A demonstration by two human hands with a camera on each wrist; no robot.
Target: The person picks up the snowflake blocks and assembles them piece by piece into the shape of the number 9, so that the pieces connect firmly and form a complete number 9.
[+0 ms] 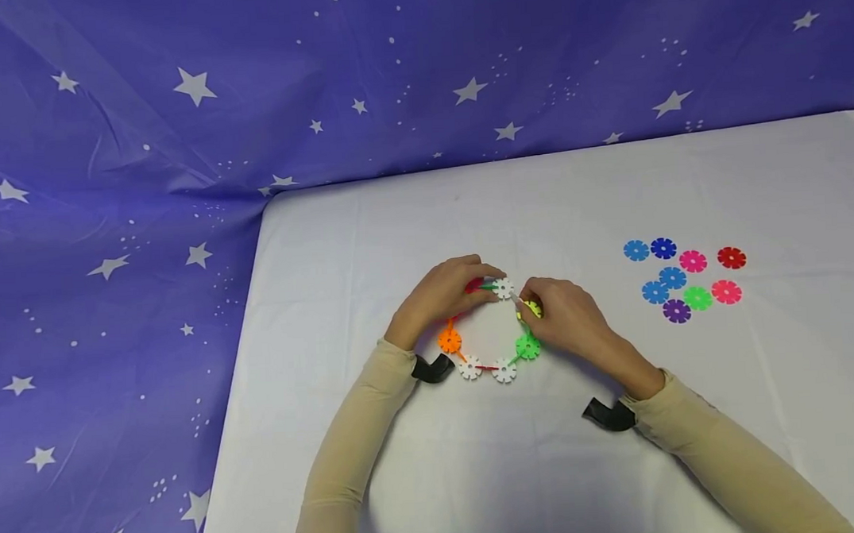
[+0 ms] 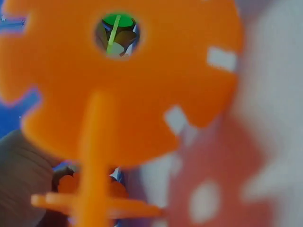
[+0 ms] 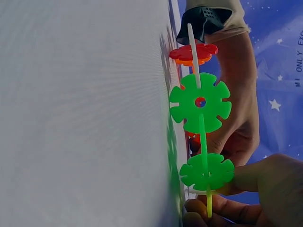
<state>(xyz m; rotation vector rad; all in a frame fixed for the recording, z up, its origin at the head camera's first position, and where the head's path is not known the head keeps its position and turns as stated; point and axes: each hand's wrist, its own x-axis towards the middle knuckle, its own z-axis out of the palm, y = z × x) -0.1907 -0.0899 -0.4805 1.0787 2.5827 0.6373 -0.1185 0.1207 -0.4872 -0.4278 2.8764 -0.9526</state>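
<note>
A ring of linked notched plastic discs [image 1: 504, 371] lies between the two hands, in orange, white, red, green and yellow. At its far left side my left hand [image 1: 442, 294] pinches the chain beside a white disc [image 1: 503, 288] and a green one seen edge-on. My right hand [image 1: 568, 316] pinches the far right part, around a pale disc and beside a yellow disc [image 1: 533, 309]. In the right wrist view, green discs [image 3: 200, 103] stand by the right thumb. An orange disc [image 2: 132, 90] fills most of the left wrist view; its fingertips are hidden there.
To the right several loose discs lie on the white-covered table [image 1: 479, 471], among them a purple disc [image 1: 676, 311] and a red disc [image 1: 731, 258]. A purple star-patterned cloth [image 1: 390, 77] hangs behind and at left. A black wrist piece [image 1: 608, 415] sits under each forearm.
</note>
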